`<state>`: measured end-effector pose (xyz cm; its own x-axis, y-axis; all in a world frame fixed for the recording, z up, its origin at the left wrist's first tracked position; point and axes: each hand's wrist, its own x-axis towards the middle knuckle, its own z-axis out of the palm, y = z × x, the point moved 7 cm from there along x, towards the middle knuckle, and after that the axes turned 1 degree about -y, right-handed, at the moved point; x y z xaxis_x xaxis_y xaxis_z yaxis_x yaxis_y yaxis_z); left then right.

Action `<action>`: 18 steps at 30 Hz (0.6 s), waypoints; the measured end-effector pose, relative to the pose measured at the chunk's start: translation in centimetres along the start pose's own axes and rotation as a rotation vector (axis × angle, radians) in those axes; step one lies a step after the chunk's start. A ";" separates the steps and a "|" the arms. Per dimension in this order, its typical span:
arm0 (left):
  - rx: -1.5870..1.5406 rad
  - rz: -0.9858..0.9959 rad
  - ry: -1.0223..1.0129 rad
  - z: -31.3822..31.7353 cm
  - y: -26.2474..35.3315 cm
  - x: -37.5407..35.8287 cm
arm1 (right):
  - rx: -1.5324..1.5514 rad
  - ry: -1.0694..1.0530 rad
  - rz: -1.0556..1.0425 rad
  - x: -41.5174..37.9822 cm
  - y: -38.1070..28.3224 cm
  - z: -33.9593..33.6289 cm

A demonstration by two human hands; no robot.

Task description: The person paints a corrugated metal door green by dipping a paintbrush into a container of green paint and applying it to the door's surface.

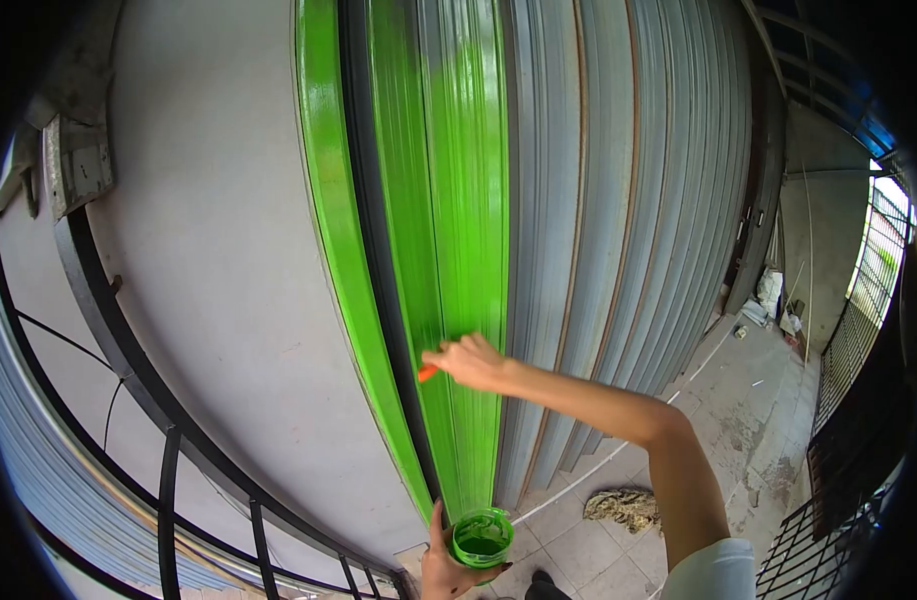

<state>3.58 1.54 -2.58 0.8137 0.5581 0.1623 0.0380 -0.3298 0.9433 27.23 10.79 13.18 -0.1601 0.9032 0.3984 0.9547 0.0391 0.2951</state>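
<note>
My right hand (466, 361) is closed around a paintbrush (428, 372), of which only an orange handle end shows; its bristles are hidden. It is against the green-painted part of a folding metal door (469, 240). Low in the view, my left hand (446, 572) grips a small clear tub of green paint (482, 537) from the side and below, its open top facing up. Wet-looking green covers the left panels of the door, with thinner, streaky grey patches near the top. A dark strip (374, 200) runs between the green edge and the panels.
Unpainted grey door folds (604, 200) continue to the right. A white wall (219, 250) stands left, with a black metal railing (169, 480) in front. A crumpled, stained cloth (622, 509) lies on the tiled floor (584, 550). A barred gate (869, 280) is at far right.
</note>
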 end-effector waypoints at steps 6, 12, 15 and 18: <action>0.001 0.103 0.012 -0.2 1.1 0.4 | -0.296 0.257 0.033 7.9 6.3 -18.7; 0.013 0.106 0.031 -0.7 1.6 0.5 | -0.519 0.536 0.010 11.6 8.0 -29.7; 0.019 0.072 0.021 -0.6 1.4 0.3 | -0.575 0.728 -0.041 11.8 7.4 -34.3; 0.024 0.062 0.016 -0.5 2.2 0.2 | -0.540 0.642 -0.049 11.9 7.4 -31.8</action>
<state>3.55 1.30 -0.30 0.8058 0.5480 0.2246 0.0023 -0.3821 0.9241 24.42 8.20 47.72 -0.4664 0.4803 0.7429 0.7177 -0.2856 0.6352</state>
